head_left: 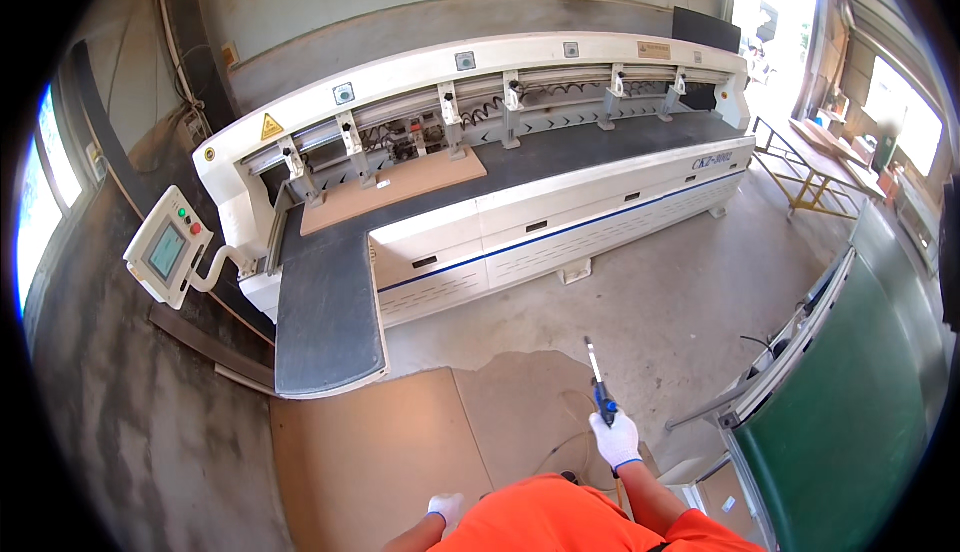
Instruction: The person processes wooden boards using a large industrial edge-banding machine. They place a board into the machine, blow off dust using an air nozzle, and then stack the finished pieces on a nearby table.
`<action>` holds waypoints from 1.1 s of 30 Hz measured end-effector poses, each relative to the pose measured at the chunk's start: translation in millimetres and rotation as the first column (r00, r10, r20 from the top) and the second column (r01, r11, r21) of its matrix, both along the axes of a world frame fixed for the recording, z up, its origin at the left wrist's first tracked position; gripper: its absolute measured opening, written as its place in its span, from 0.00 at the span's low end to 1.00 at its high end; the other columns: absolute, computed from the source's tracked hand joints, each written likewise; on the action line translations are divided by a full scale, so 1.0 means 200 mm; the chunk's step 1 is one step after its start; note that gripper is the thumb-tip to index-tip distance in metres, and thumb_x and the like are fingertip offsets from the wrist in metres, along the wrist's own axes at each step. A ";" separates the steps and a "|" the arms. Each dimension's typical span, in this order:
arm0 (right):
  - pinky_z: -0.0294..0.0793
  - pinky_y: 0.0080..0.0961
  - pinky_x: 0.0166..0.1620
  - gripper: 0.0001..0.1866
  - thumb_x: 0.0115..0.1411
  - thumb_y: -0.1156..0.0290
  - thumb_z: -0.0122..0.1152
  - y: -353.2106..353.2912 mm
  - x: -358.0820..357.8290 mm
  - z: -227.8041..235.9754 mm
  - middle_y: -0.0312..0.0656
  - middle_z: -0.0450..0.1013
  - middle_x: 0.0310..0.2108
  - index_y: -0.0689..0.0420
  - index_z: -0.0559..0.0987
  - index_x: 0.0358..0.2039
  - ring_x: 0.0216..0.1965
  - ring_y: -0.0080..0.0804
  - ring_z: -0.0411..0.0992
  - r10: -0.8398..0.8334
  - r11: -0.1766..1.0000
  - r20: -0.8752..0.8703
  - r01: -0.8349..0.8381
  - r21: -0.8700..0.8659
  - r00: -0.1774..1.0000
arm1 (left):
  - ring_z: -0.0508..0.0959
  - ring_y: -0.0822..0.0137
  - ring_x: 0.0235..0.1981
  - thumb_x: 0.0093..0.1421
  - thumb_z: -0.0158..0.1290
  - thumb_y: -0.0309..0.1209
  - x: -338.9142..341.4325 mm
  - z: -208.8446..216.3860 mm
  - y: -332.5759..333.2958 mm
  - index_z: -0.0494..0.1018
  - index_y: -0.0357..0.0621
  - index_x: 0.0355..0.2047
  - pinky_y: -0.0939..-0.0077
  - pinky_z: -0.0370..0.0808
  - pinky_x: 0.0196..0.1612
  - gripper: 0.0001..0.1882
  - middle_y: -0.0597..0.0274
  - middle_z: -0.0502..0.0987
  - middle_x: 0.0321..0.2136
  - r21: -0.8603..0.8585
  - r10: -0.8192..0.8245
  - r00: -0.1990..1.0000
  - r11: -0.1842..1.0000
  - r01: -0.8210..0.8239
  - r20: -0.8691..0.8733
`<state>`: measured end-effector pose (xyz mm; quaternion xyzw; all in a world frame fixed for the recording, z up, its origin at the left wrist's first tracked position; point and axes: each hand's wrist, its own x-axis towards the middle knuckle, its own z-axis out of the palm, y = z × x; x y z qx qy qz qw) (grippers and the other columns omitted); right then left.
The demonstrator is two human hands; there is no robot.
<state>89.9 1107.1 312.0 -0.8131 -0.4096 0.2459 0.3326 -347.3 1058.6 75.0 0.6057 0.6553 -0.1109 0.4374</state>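
In my right hand, white-gloved, is an air blow gun with a blue and black body and a long silver nozzle tipped in black. It points away from me over the concrete floor, my fingers wrapped round its grip. A thin hose curves near it. My left hand, also gloved in white, hangs low beside my orange shirt, touching nothing that I can see; its fingers do not show well. Beyond, a tan board lies on the dark bed of a long white machine, under several clamps.
The machine's dark side table juts toward me on the left, by a control panel on an arm. Brown sheets cover the floor below. At right stands a green conveyor belt; a yellow-framed table is farther back.
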 end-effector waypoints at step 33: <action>0.78 0.44 0.53 0.33 0.64 0.37 0.57 -0.02 -0.40 0.09 0.53 0.82 0.45 0.51 0.81 0.56 0.48 0.54 0.80 0.712 0.621 -0.117 -0.699 -0.355 0.692 | 0.82 0.43 0.50 0.64 0.47 0.46 -0.11 -0.13 -0.01 0.83 0.38 0.41 0.54 0.75 0.53 0.24 0.45 0.85 0.45 0.055 -0.168 0.984 0.984 0.171 -0.055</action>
